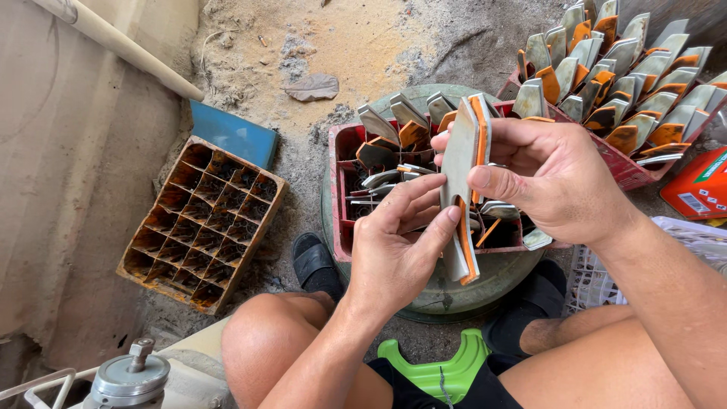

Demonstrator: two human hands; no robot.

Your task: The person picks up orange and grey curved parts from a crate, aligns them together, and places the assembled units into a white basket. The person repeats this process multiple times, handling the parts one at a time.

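Both hands hold a small stack of flat grey blades with orange edges [463, 163], upright over a red crate. My left hand [394, 246] grips the stack's lower half, thumb pressed on its face. From the right, my right hand [549, 182] pinches the upper half. The red crate [338, 189] below has compartments holding several more grey and orange blades. It rests on a round grey drum [454, 291].
A second red crate [628, 170] packed with several blades stands at the upper right. An empty rusty-brown divided crate [201, 223] lies on the sandy ground at left. A green stool [443, 371] shows between my knees, a black sandal [314, 265] by my foot, an orange box [700, 185] at right.
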